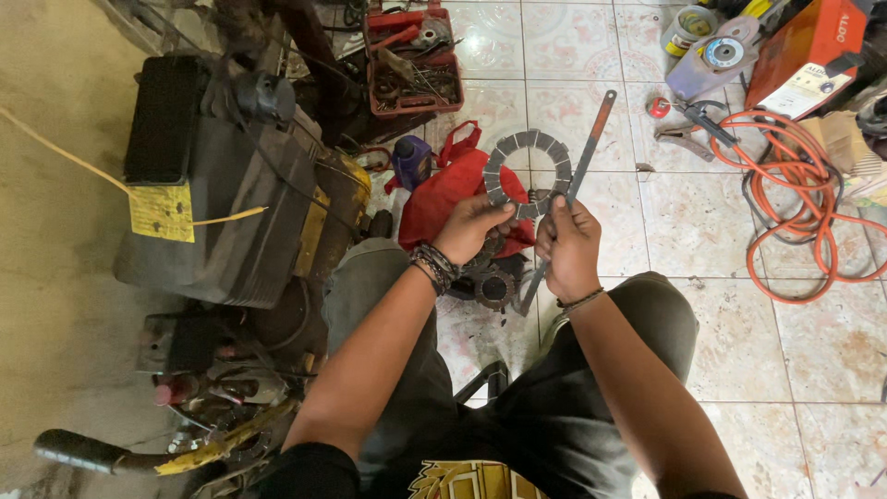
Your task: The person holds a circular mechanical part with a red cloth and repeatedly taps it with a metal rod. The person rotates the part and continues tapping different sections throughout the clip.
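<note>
Looks like a small motorcycle repair workshop set up on a tiled floor (721,305). Shown by a partly stripped motorcycle (231,203) along the floor's left edge, a red tray of greasy tools and parts (411,60) at the far edge, and a coiled orange hose (795,203) beside an orange machine case (808,51) toward the far right corner. Loose gear parts (494,286) and a grinding disc (722,53) lying straight on the tiles.

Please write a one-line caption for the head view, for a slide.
Both hands, left and right, hold a segmented grey ring and a flat metal bar above a tiled floor.
</note>
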